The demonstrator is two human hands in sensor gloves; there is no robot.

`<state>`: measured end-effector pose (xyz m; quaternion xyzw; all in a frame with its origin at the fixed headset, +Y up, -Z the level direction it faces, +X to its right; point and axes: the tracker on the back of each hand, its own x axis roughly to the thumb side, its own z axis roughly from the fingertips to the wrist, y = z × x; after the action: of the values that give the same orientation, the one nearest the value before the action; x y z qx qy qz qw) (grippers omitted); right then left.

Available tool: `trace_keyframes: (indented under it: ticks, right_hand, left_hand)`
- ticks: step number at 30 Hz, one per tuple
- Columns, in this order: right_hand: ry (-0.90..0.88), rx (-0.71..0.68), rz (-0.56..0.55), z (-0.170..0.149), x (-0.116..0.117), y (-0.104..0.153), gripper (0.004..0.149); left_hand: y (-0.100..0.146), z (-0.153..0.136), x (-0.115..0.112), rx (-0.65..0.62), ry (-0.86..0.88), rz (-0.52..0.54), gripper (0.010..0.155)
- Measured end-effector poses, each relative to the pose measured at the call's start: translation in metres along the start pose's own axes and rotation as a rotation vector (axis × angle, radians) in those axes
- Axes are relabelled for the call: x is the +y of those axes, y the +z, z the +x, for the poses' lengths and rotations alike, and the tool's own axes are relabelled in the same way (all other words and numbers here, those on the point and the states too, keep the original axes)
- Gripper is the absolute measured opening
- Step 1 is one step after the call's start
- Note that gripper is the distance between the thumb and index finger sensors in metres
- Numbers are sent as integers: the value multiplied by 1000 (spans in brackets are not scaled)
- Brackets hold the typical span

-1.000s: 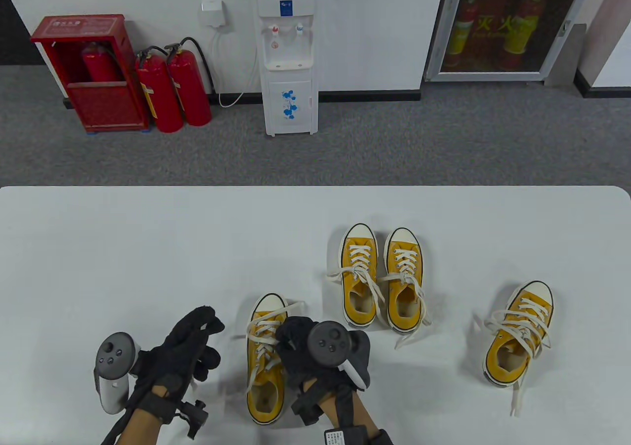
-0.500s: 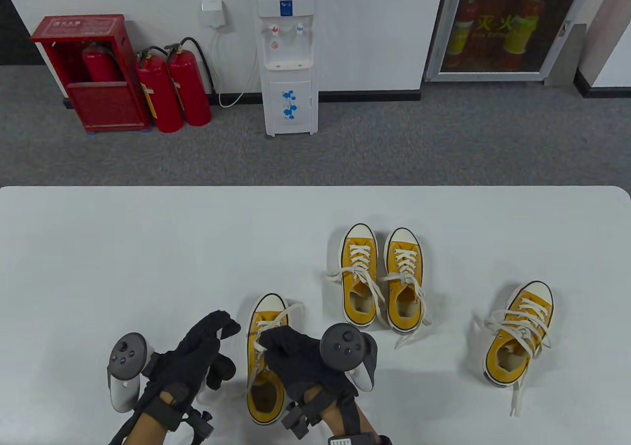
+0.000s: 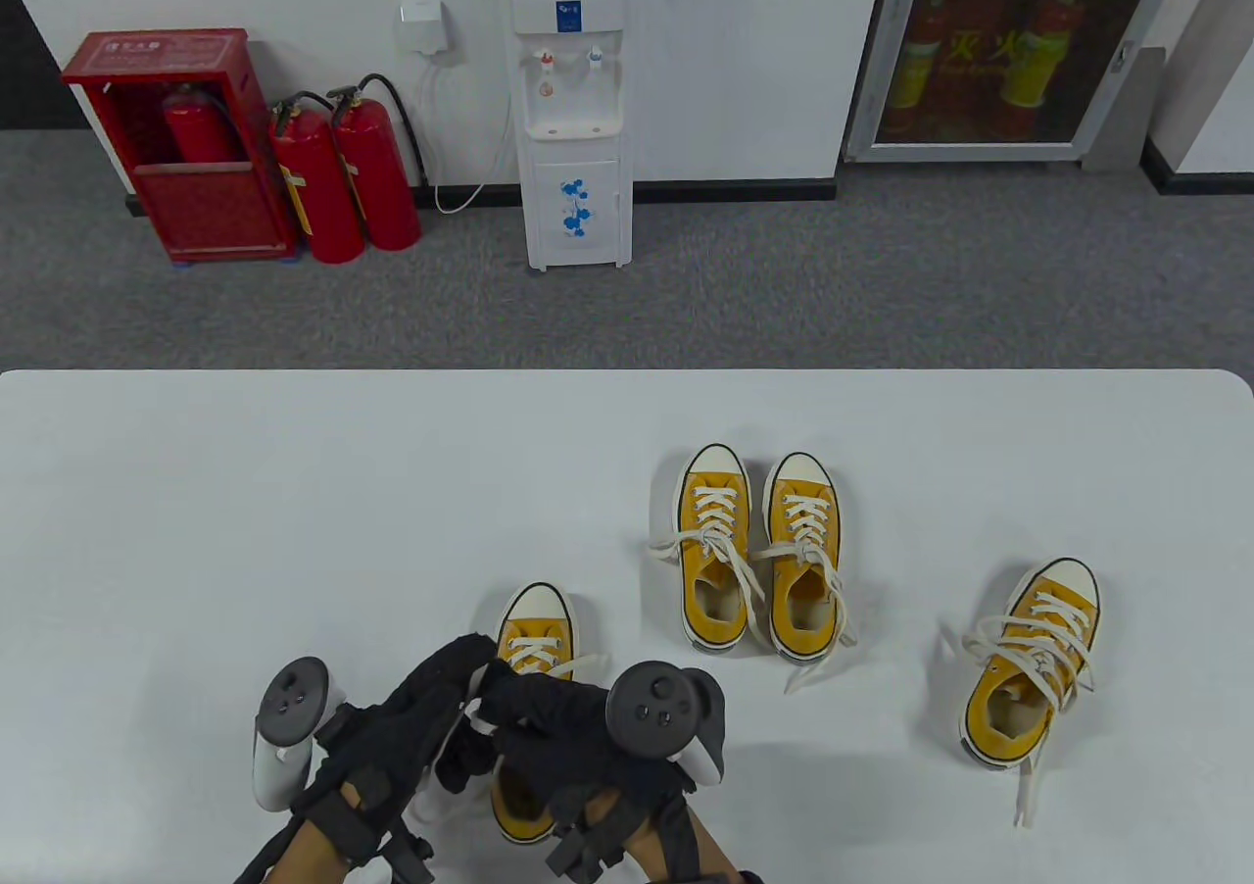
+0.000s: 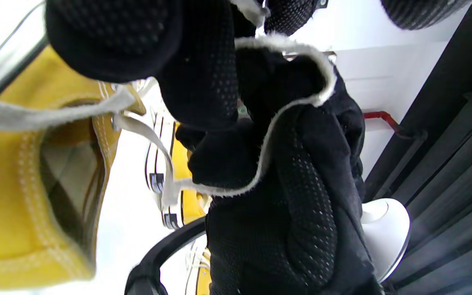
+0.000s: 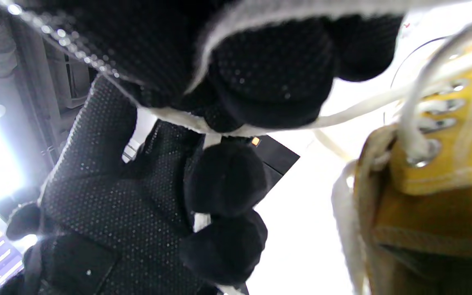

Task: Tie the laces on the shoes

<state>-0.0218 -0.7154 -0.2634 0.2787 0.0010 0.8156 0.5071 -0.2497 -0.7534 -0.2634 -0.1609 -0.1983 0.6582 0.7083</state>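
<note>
White table (image 3: 294,492) w/ four yellow sneakers on it: a pair (image 3: 759,556) side by side mid-table, a single one (image 3: 1029,663) off to the right, laces loose, and the near shoe (image 3: 532,649) at the front edge, which is the one we're on. Both hands are together right over it, touching. Our left hand (image 3: 411,727) and right hand (image 3: 558,717) each have white lace (image 4: 289,102) running thru the fingers; left wrist view shows it looped around our right glove. Lace ends still run to the eyelets (image 5: 424,155), no bow visible.
</note>
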Motion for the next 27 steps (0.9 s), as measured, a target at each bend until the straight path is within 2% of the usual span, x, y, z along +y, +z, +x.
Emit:
trace_keyframes:
  ticks: [11, 15, 17, 19, 27]
  right_hand:
    - [9, -37, -7, 6, 2, 1, 37]
    - [-40, -35, -18, 4, -1, 1, 38]
    - [-53, -27, -40, 1, -5, 2, 38]
    - [-62, -23, -72, -2, -8, 3, 39]
    - [-49, 2, -165, -9, -19, 5, 40]
  left_hand:
    - [0, -5, -5, 40, 64, 11, 79]
    - [2, -3, 0, 33, -21, 65, 77]
    - [2, 1, 0, 27, -116, 78, 75]
    - [2, 3, -1, 23, -206, 80, 74]
    - [0, 10, -6, 13, -320, 49, 66]
